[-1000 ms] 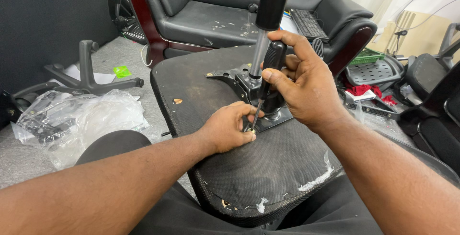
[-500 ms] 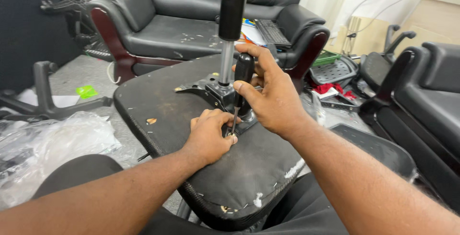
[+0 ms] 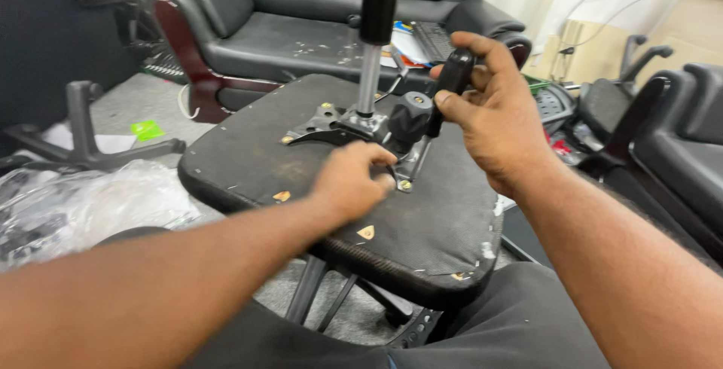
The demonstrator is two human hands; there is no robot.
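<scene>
Behind, black leather sofa [image 3: 301, 30]; up front, upturned black fabric chair seat [image 3: 422, 226] across the lap. Right hand [image 3: 493, 113] wrapped around black lever handle [image 3: 452, 75], wrist bent back. Left hand [image 3: 354, 181] curled knuckles-up, fingertips pressed on grey metal mechanism plate [image 3: 331, 128] at centre.

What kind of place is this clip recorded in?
Probably a furniture or office-chair repair workshop: an upturned chair seat being worked on, a loose chair base on the floor, spare chairs, and a black leather sofa behind.
</scene>
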